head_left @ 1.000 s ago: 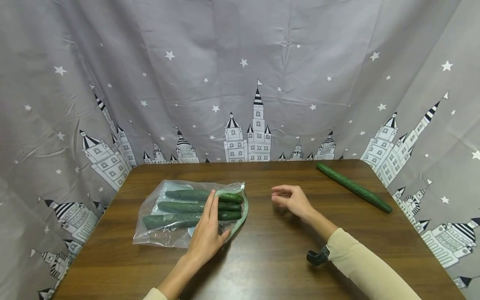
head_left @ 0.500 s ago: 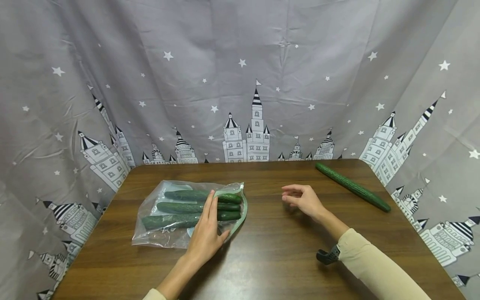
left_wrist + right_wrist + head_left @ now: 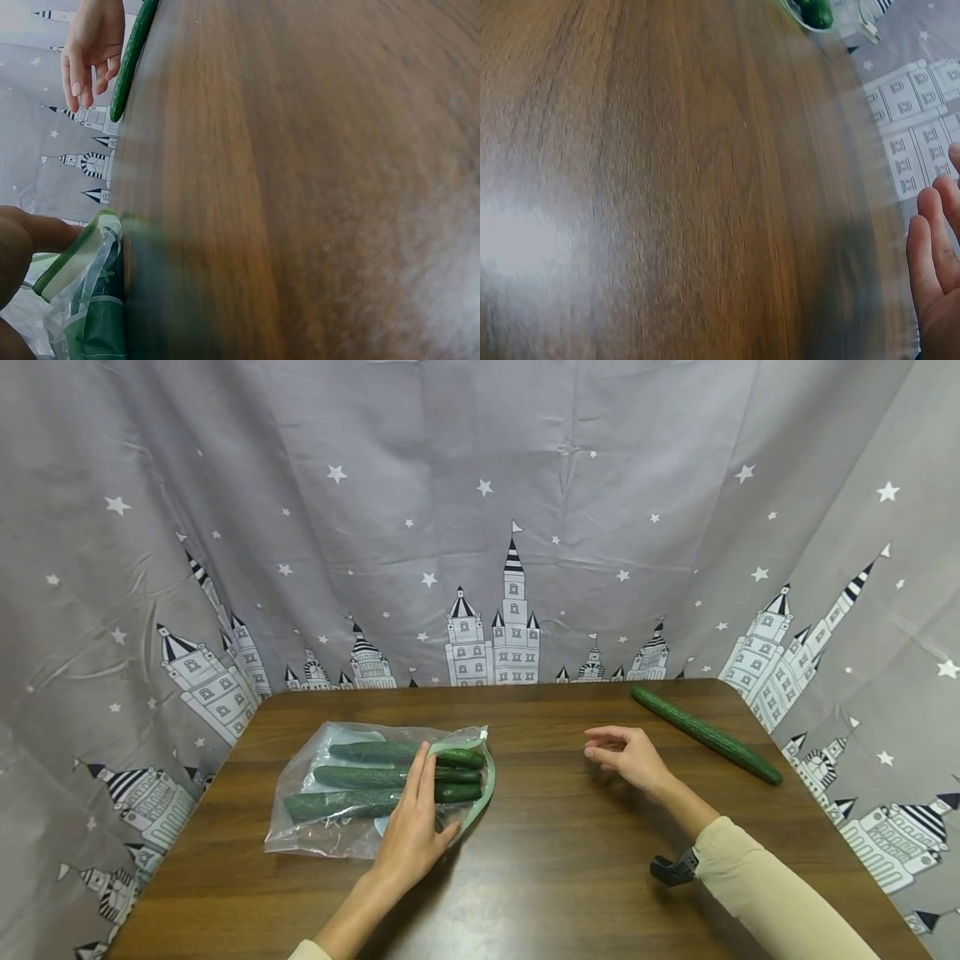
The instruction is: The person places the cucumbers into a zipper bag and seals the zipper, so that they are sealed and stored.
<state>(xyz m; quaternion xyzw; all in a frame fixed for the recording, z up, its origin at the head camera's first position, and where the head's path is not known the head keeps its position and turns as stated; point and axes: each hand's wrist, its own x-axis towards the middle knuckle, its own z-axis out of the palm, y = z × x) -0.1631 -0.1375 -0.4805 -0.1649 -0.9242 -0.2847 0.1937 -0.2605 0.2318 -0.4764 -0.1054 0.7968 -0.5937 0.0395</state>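
Observation:
A clear zip bag (image 3: 296, 835) with a pale green rim lies on its side at the left, its mouth facing right. Three cucumbers (image 3: 352, 775) lie side by side in it, their ends showing at the mouth. My left hand (image 3: 412, 831) rests on the bag near the mouth, fingers straight, thumb at the lower rim. Over the table to the right, my right hand (image 3: 628, 758) holds nothing, its fingers relaxed and slightly bent. A single cucumber (image 3: 705, 734) lies at the far right, apart from that hand.
The brown wooden table (image 3: 540, 893) has a far edge close to a grey curtain (image 3: 600, 427) printed with castles and stars. A black band (image 3: 673, 868) shows at my right sleeve's cuff.
My right hand has moved right, away from the bag and nearer the single cucumber. The left hand, the bag and the cucumbers have stayed in place.

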